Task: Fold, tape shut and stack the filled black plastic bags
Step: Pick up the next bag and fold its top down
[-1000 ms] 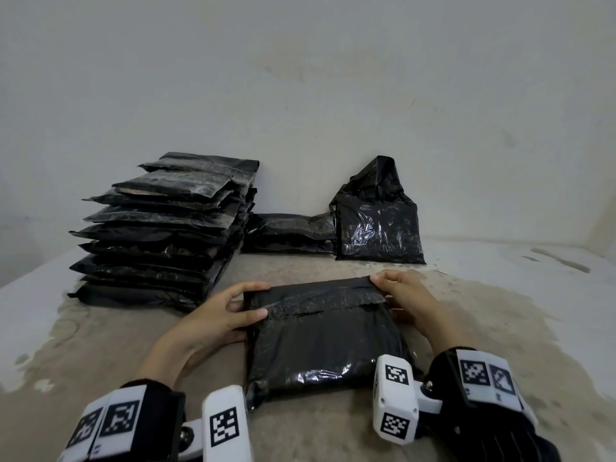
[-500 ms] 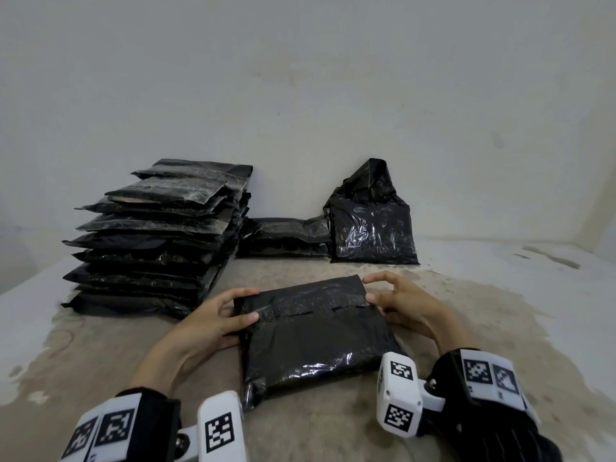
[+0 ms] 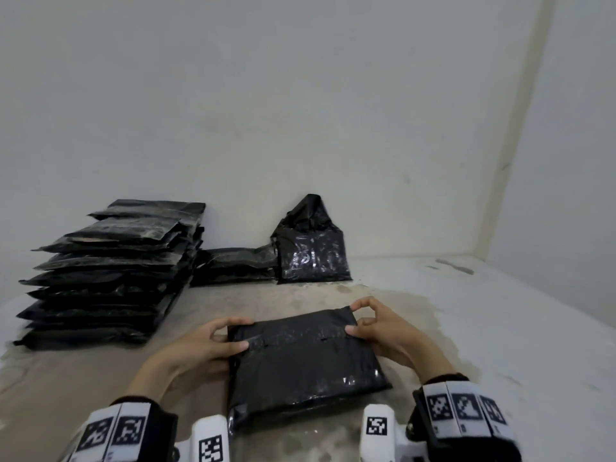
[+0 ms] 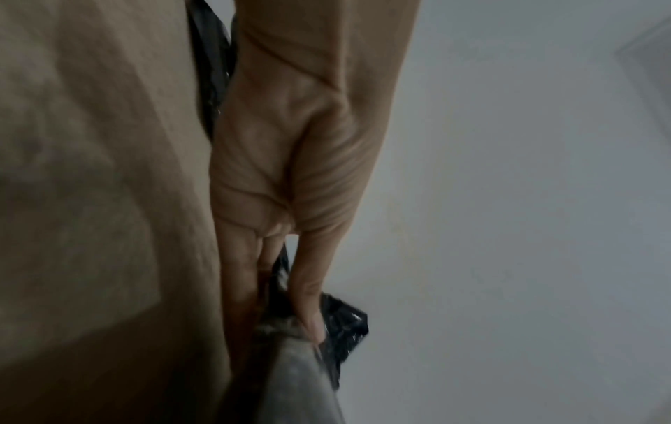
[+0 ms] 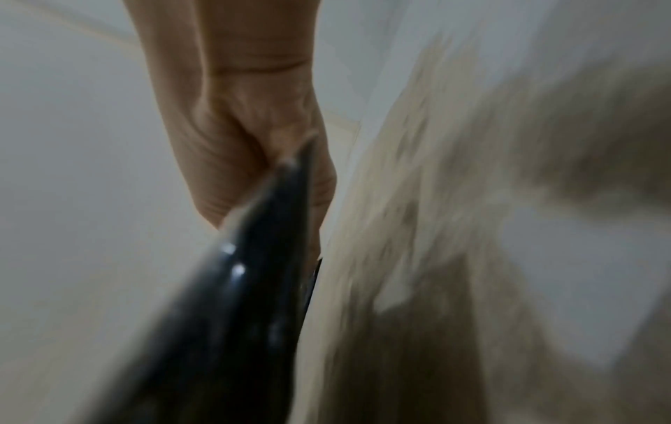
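Note:
A folded, filled black bag [image 3: 306,365] lies in front of me on the worn table [image 3: 100,378], its folded flap at the far edge. My left hand [image 3: 230,335] grips its far left corner, thumb on top and fingers round the edge. My right hand [image 3: 358,320] pinches the far right corner between thumb and fingers. In the left wrist view my left hand [image 4: 290,301] holds the bag's edge [image 4: 341,324]; the right wrist view is blurred, with the bag [image 5: 246,287] running down from my palm. A tall stack of flat black bags [image 3: 110,278] stands at the left.
A low pile of black bags [image 3: 236,266] lies at the back by the wall, and an unfolded filled bag [image 3: 311,248] leans upright against the wall beside it. The wall corner rises on the right. Bare table lies to the right of my hands.
Both hands have turned the bag slightly and drawn it leftward, its right corner now farther away. The right hand's fingers have curled into a pinch on the corner. My head has tilted up.

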